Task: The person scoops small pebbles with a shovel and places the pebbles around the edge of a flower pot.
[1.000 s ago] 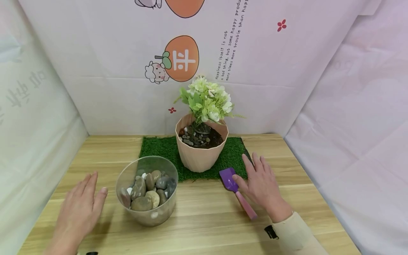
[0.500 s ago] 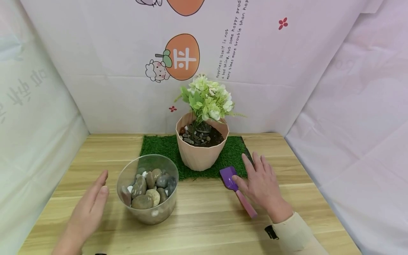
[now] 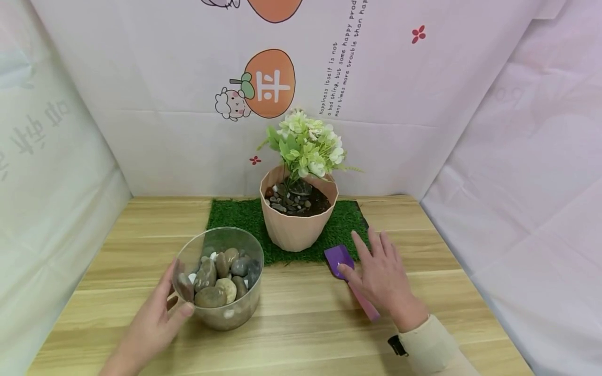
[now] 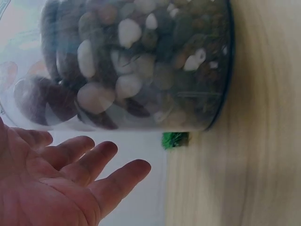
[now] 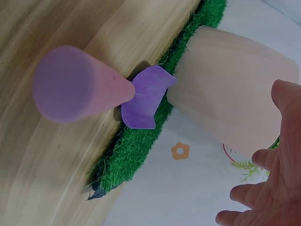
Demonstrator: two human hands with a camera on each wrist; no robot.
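A clear plastic container (image 3: 228,316) stands on the table at left, holding several smooth stones (image 3: 210,297) with smaller pebbles (image 4: 129,33) below. My left hand (image 3: 150,324) is at its left side, thumb toward the front; in the left wrist view its fingers (image 4: 124,181) are spread, with a gap to the wall. Over at right, my right hand (image 3: 383,277) hovers with spread fingers above a small shovel with a purple blade (image 3: 336,256) and pink handle (image 3: 364,303). In the right wrist view those fingers (image 5: 247,195) hold nothing.
A pale pink flowerpot (image 3: 296,235) with soil, pebbles and a white-green flowering plant (image 3: 310,146) stands on a green turf mat (image 3: 235,214) at the table's back. White printed cloth (image 3: 178,151) hangs behind and at both sides of the wooden table (image 3: 301,334).
My left hand has moved right, from beside the container to close against its left side. The right hand has shifted slightly left over the shovel. Container and pot stay put.
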